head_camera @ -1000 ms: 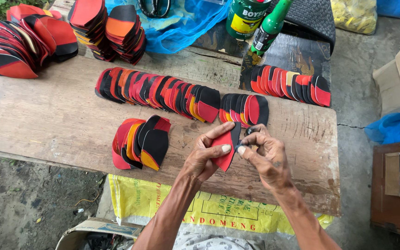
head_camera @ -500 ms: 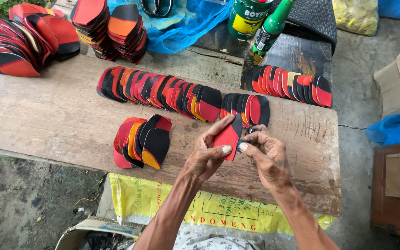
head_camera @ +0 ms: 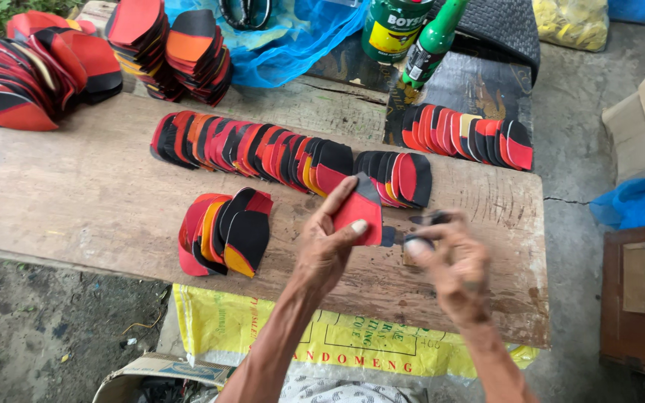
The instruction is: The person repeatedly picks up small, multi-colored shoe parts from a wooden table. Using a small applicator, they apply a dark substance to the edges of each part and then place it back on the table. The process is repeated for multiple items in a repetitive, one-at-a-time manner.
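My left hand (head_camera: 328, 250) pinches a red and dark sole-shaped cutout (head_camera: 360, 211) and holds it tilted just above the wooden board (head_camera: 76, 194). To its right, my right hand (head_camera: 449, 265) is blurred, its fingers closed on a small dark object (head_camera: 428, 221) that I cannot identify. A short fan of similar cutouts (head_camera: 399, 176) lies right behind both hands. A small pile of red, orange and black cutouts (head_camera: 225, 233) sits left of my left hand.
A long overlapped row of cutouts (head_camera: 251, 148) crosses the board, another row (head_camera: 466, 134) lies far right, with heaps (head_camera: 31, 71) and stacks (head_camera: 167, 46) at the back left. A green can (head_camera: 393, 26), green bottle (head_camera: 431, 46), blue plastic (head_camera: 285, 41), yellow sack (head_camera: 322, 345), cardboard (head_camera: 643, 112), wooden crate (head_camera: 632, 313).
Both hands worked together on the red cutout. Now my right hand has pulled away to the right, and my left hand has lifted and turned the cutout toward the short fan.
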